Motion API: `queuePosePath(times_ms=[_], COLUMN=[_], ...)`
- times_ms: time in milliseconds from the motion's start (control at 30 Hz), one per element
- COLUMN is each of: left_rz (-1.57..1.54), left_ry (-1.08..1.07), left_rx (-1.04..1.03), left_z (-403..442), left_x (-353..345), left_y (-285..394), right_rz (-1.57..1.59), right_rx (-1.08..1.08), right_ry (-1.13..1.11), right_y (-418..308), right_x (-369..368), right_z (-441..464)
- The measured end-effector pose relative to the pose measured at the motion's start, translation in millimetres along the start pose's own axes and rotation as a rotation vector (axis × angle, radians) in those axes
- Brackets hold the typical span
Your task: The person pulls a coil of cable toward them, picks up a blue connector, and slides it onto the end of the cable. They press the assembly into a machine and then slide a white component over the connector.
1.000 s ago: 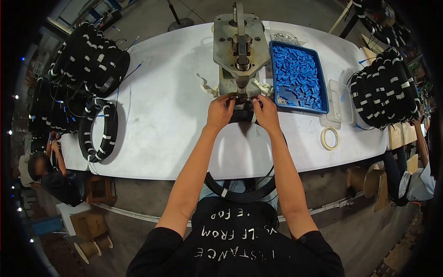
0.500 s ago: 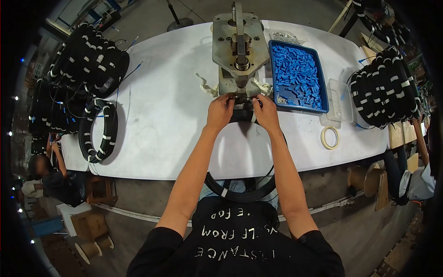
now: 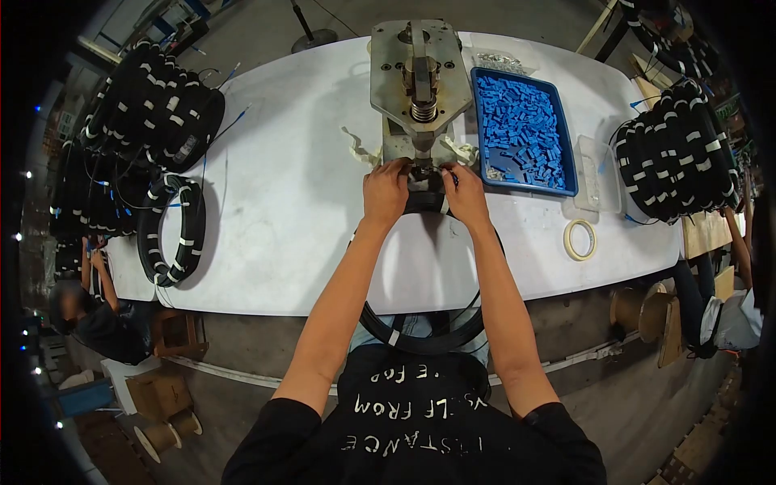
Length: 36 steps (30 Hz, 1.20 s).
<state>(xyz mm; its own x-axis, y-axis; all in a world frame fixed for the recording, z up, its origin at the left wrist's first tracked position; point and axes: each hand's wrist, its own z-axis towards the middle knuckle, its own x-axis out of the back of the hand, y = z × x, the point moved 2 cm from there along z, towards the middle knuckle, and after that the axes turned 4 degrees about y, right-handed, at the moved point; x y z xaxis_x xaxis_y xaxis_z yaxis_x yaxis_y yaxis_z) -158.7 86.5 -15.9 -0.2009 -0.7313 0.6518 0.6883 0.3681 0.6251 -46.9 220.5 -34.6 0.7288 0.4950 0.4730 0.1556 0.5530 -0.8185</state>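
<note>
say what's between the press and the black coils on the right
A blue tray of blue pieces, then a clear plastic container, as the head view shows.

Press (image 3: 421, 73) blocking ahead, tray (image 3: 575, 166) close right, open tabletop (image 3: 283, 202) left

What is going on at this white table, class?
A person in a black T-shirt has the left hand and right hand at the base of a grey metal press, fingers close to its tip; what they pinch is too small to tell. A black cable coil hangs between the forearms. Beside the press, a blue rectangular tray holds small blue pieces.
</note>
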Motion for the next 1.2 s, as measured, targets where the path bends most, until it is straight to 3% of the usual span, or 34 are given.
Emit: queuePosePath(times_ms=[233,1200], left_rz=[0.261,0.219], left_ry=[0.024,0.028], left_rx=[-0.040,0.023], left_z=[-7.9,-8.5], left_x=[-3.9,-1.6], left_y=[2.3,2.2], right_rz=[-0.025,-0.013], right_rx=[-0.041,-0.100], right_ry=[-0.035,-0.079], right_y=[-0.9,-4.0], right_x=[1.5,5.7], right_z=[-0.2,0.8])
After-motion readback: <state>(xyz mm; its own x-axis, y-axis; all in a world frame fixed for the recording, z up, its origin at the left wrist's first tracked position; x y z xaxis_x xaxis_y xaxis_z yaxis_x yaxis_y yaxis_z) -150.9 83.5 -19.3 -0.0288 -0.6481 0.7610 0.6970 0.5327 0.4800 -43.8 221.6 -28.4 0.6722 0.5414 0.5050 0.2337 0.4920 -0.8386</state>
